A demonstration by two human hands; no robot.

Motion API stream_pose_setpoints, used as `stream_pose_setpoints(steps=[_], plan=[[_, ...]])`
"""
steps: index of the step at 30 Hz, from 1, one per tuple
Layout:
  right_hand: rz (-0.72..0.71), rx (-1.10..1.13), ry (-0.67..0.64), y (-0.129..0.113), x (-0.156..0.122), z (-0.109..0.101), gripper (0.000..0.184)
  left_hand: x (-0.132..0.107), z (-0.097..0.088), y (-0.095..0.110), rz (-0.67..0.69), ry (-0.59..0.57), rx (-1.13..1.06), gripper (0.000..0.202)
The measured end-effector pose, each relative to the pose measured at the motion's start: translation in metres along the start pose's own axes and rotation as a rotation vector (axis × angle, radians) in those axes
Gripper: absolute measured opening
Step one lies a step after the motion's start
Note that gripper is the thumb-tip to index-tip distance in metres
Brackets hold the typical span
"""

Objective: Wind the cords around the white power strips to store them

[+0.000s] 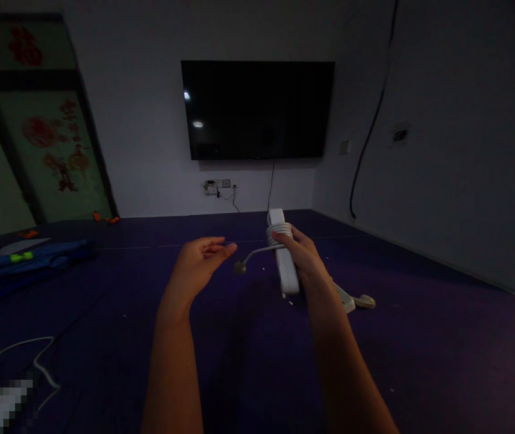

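In the head view a white power strip (288, 271) is held up in my right hand (305, 253), whose fingers and thumb close around it and its cord. Several turns of the white cord (279, 234) are wound about the strip's upper part. The cord's free end sticks out to the left, with a grey plug (240, 267) hanging from it. My left hand (200, 265) is just left of the plug, not touching it. Its fingers are bent and the thumb stands apart, with nothing between them.
Behind my right forearm another white object (344, 298) with a plug-like end (364, 301) lies on the purple floor (248, 355). Blue cloth (58, 254) lies left; a white cable (43, 361) trails lower left. A television (257, 111) hangs on the wall above sockets (225, 183).
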State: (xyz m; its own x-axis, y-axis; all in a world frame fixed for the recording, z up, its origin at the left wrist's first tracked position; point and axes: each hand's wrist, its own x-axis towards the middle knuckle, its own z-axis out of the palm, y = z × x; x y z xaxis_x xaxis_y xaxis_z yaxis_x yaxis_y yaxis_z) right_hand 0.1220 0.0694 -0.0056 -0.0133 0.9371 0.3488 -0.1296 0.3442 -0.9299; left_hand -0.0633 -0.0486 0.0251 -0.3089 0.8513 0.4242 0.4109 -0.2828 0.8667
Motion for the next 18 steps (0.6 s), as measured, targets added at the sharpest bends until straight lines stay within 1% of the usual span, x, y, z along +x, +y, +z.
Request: stream_pose_setpoints(steps=[2, 3, 4, 5, 7, 8, 9, 10, 11, 13, 15, 18], plan=[[0.055, 0.136, -0.058, -0.009, -0.01, 0.017, 0.052, 0.003, 0.007, -0.007, -0.01, -0.1, 0.059, 0.055], [0.082, 0.19, -0.08, -0.011, -0.015, 0.025, 0.047, 0.005, 0.01, -0.012, -0.004, -0.144, 0.091, 0.057], [0.11, 0.237, -0.087, -0.012, -0.018, 0.032, 0.042, 0.008, 0.013, -0.017, 0.003, -0.192, 0.124, 0.054], [0.136, 0.274, -0.088, -0.013, -0.021, 0.039, 0.038, 0.01, 0.015, -0.021, 0.011, -0.252, 0.156, 0.046], [0.172, 0.305, -0.095, -0.011, -0.023, 0.048, 0.032, 0.012, 0.017, -0.026, 0.032, -0.389, 0.211, 0.023], [0.187, 0.309, -0.105, -0.011, -0.023, 0.05, 0.03, 0.013, 0.017, -0.027, 0.047, -0.447, 0.227, 0.017], [0.203, 0.31, -0.12, -0.01, -0.022, 0.051, 0.029, 0.013, 0.018, -0.026, 0.065, -0.481, 0.233, 0.018], [0.226, 0.309, -0.139, -0.009, -0.021, 0.051, 0.029, 0.013, 0.017, -0.024, 0.083, -0.485, 0.23, 0.019], [0.256, 0.308, -0.167, -0.008, -0.019, 0.05, 0.029, 0.012, 0.017, -0.022, 0.1, -0.459, 0.223, 0.02], [0.303, 0.301, -0.219, -0.008, -0.015, 0.047, 0.032, 0.011, 0.015, -0.016, 0.111, -0.358, 0.22, 0.022], [0.303, 0.296, -0.247, -0.008, -0.013, 0.045, 0.035, 0.009, 0.014, -0.011, 0.091, -0.266, 0.19, 0.023], [0.258, 0.309, -0.256, -0.007, -0.013, 0.045, 0.037, 0.009, 0.014, -0.007, 0.066, -0.147, 0.093, 0.02]])
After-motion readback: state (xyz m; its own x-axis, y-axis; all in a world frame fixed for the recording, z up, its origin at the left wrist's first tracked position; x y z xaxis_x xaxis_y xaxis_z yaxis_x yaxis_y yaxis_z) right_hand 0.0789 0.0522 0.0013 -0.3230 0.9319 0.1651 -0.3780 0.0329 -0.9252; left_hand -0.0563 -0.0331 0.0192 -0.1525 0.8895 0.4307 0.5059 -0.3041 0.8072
